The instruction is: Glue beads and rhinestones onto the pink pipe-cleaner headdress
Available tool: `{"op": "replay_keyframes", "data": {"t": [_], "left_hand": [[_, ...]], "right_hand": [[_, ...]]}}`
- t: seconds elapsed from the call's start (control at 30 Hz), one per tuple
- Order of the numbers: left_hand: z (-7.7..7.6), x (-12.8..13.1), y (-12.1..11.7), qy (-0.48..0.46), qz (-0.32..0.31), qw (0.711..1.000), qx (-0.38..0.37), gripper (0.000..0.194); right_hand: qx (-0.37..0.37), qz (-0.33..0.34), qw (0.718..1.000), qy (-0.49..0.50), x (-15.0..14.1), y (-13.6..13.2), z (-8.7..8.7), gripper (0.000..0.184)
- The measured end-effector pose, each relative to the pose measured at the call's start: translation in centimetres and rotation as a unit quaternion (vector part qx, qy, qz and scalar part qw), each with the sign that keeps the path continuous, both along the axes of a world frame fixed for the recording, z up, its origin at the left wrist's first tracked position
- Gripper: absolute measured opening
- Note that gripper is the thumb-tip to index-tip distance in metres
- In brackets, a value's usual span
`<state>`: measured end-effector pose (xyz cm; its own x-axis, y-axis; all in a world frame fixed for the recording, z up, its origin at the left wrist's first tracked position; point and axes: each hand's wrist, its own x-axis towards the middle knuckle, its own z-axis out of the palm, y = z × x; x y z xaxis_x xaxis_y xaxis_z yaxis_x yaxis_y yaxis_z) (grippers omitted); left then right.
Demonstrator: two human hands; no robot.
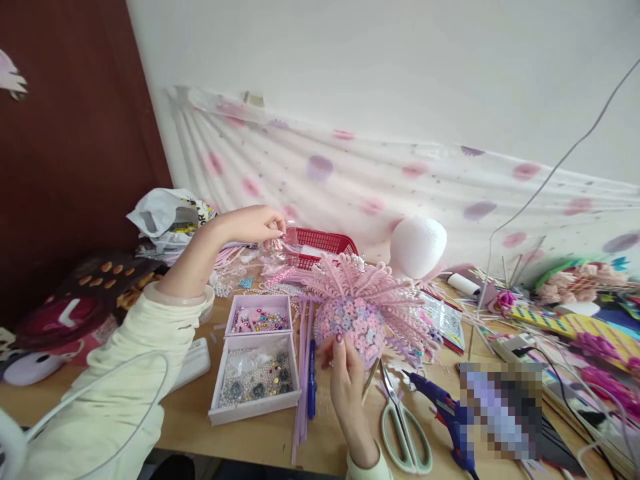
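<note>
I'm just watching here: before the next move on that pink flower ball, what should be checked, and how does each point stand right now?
1. Right hand steadies the pink flower ball: ok, fingertips touch its lower front.
2. Left hand has hold of a clear plastic bag near the red basket: ok, pinched.
3. What is in that bag: cannot tell.
4. Bead trays within reach, open: ok.
5. Scissors and blue glue gun lying close to the right wrist: not ok, easy to bump.
6. Glue gun hot or not: cannot tell.
</note>
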<state>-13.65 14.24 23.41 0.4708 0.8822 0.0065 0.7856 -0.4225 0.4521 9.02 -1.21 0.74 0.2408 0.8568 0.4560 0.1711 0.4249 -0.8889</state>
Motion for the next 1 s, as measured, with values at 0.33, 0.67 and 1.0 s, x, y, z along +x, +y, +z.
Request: {"op": "replay_keyframes", "data": {"t": [0.33,0.67,1.0], "left_hand": [[-0.8,1.5,-5.4,-0.189,-0.067,0.971,-0.128,0.010],[-7.4,2.2,-8.0,-0.238,-0.037,0.964,-0.114,0.016],[-10.5,0.7,-7.7,-0.327,-0.076,0.916,-0.221,0.034]], "right_hand": [[-0.119,0.114,0.947,0.277,-3.2,4.9,2.3,0.055],[-0.068,-0.104,0.982,0.143,-1.7,2.8,1.3,0.052],[-0.083,-0.152,0.983,0.055,-1.7,2.2,0.1,0.053]]}}
